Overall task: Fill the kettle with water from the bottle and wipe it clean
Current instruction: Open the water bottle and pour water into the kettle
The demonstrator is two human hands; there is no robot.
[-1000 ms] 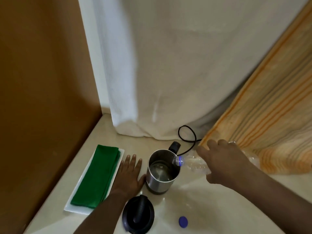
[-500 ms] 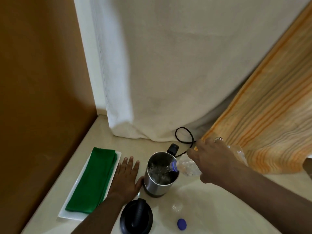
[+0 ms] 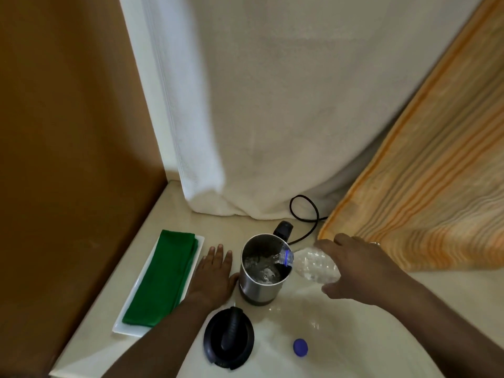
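Two cloths (image 3: 300, 105) drape behind cream counter (image 3: 381, 336)

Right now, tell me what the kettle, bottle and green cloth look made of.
Kettle: apparently brushed stainless steel, grey with a dull sheen; dark base.
Bottle: thin clear plastic, crinkled and see-through, blue neck ring.
Green cloth: soft matte fabric, folded, possibly microfibre.

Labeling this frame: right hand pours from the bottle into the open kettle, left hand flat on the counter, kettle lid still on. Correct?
Not quite: the head view shows the kettle lid off, lying on the counter in front of the kettle. The rest holds: right hand tips the bottle into it, left hand flat beside it.
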